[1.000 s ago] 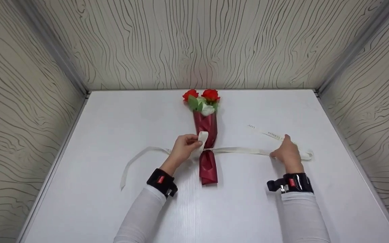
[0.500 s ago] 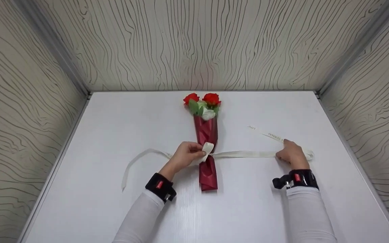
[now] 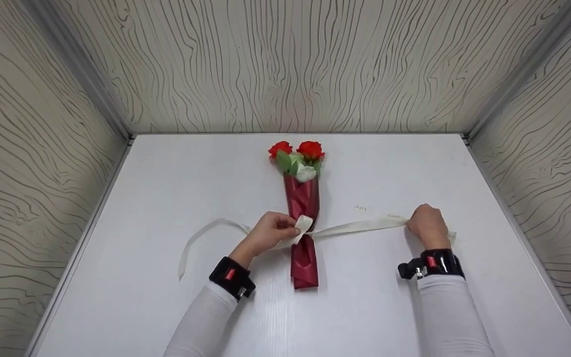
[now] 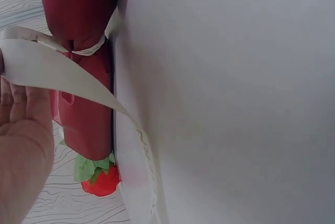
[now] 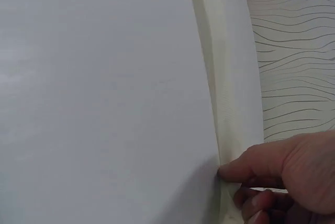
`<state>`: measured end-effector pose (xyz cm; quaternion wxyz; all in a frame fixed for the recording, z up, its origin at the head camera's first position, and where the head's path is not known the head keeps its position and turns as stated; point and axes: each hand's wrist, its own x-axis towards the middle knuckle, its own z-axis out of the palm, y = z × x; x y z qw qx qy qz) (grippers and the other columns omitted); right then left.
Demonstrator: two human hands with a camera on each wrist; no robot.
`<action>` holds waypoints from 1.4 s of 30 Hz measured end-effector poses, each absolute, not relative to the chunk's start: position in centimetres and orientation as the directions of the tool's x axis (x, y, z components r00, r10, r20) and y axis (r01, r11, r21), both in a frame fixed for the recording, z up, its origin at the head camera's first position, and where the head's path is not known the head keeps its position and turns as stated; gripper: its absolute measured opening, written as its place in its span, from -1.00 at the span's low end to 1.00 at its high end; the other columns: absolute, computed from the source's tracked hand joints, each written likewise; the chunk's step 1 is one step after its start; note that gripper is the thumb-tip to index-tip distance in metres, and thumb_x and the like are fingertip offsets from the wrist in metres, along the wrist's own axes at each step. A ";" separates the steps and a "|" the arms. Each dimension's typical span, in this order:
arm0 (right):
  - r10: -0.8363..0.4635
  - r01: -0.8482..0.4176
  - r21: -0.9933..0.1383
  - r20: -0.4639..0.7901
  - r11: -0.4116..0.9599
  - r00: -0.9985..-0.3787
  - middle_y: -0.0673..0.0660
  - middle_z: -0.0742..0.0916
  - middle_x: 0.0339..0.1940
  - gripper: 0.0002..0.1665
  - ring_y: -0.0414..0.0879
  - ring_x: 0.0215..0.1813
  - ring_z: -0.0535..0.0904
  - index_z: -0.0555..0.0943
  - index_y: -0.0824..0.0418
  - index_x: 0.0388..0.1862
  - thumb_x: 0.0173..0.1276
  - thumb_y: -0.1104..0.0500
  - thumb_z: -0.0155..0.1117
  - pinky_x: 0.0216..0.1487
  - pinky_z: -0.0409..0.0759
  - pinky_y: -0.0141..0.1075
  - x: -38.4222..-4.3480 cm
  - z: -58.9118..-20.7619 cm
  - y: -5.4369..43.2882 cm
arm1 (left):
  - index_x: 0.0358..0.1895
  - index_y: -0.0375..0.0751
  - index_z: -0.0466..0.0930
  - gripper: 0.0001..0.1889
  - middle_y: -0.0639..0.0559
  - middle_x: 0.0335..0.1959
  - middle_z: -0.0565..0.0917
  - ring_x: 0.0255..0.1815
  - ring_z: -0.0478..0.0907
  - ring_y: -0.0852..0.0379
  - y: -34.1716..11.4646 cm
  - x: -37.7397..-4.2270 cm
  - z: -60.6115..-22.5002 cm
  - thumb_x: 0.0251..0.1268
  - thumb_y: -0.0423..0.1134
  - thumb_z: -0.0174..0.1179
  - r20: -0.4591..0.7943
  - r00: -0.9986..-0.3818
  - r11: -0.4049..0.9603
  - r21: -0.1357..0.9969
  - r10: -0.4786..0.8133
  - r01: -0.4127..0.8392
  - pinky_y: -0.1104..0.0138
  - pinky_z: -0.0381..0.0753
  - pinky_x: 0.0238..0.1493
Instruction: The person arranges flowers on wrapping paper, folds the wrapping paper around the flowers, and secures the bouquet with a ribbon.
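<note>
A small bouquet of red and white roses in dark red wrapping (image 3: pixel 304 198) lies upright in the middle of the table. A cream ribbon (image 3: pixel 355 228) with printed lettering goes round its narrow waist. My left hand (image 3: pixel 269 232) pinches a loop of the ribbon between thumb and fingers, just left of the waist. In the left wrist view the ribbon loop (image 4: pixel 57 69) leaves the fingers and trails down to the table. Out to the right, my right hand (image 3: pixel 427 225) pinches the ribbon's other length, which runs fairly straight from the waist. The right wrist view shows the thumb (image 5: pixel 246 166) pressing on that ribbon.
A loose ribbon tail (image 3: pixel 186 250) curves over the white table (image 3: pixel 166 173) at the left. Printed ribbon (image 3: pixel 360 208) lies beyond the right length. Wood-grain patterned panels (image 3: pixel 285 64) stand at the back and both sides. Each wrist wears a black camera strap (image 3: pixel 231 277).
The bouquet has slid a little toward the person. My left hand has moved down with the loop. My right hand has closed on the right ribbon length and drawn it up straighter.
</note>
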<state>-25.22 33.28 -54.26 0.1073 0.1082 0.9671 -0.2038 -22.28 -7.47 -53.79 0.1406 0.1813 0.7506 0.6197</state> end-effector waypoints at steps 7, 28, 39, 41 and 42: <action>0.197 0.355 -0.610 -0.312 0.708 -0.929 0.21 0.68 -0.47 -0.63 -0.08 -0.47 0.60 0.54 0.54 -0.08 0.29 0.23 0.15 -0.42 0.56 -0.29 -26.0 -53.3 32.1 | -0.18 -0.56 0.65 -0.85 -0.25 -0.30 0.70 -0.33 0.57 0.26 -7.7 -21.6 -52.0 0.25 -0.50 0.26 0.038 -0.889 0.161 0.979 0.456 0.124 0.47 0.51 -0.29; -0.042 -0.198 -0.978 0.195 0.063 -0.980 0.24 0.67 -0.38 -0.90 -0.02 -0.37 0.69 0.56 0.47 -0.22 0.35 0.40 0.20 -0.25 0.70 -0.14 -29.8 -44.3 17.0 | -0.19 -0.55 0.66 -0.87 -0.29 -0.30 0.70 -0.34 0.58 0.22 -7.9 -21.2 -51.8 0.25 -0.50 0.26 0.071 -0.873 0.174 0.969 0.482 0.175 0.47 0.54 -0.28; -0.247 -0.119 -0.974 0.068 0.195 -0.967 0.21 0.69 -0.28 -0.87 -0.01 -0.29 0.69 0.59 0.41 -0.19 0.36 0.33 0.24 -0.22 0.70 -0.13 -31.5 -46.2 10.1 | -0.21 -0.56 0.66 -0.88 -0.29 -0.32 0.69 -0.35 0.54 0.24 -7.8 -20.9 -51.6 0.26 -0.51 0.25 0.094 -0.863 0.175 0.963 0.497 0.206 0.48 0.50 -0.30; -0.284 -0.125 -0.961 0.052 0.247 -0.958 0.20 0.70 -0.26 -0.87 -0.01 -0.26 0.69 0.61 0.39 -0.18 0.37 0.31 0.24 -0.19 0.69 -0.10 -31.5 -46.7 9.2 | -0.22 -0.57 0.66 -0.89 -0.30 -0.33 0.68 -0.37 0.53 0.24 -7.8 -21.0 -51.8 0.26 -0.52 0.24 0.097 -0.861 0.175 0.962 0.499 0.209 0.48 0.49 -0.31; -0.296 -0.131 -0.951 0.044 0.279 -0.954 0.19 0.70 -0.26 -0.88 -0.01 -0.26 0.70 0.62 0.36 -0.18 0.38 0.30 0.24 -0.18 0.69 -0.11 -31.5 -47.0 8.9 | -0.22 -0.57 0.65 -0.89 -0.31 -0.33 0.68 -0.37 0.53 0.23 -7.8 -21.0 -51.9 0.26 -0.52 0.24 0.097 -0.861 0.175 0.962 0.500 0.211 0.48 0.49 -0.32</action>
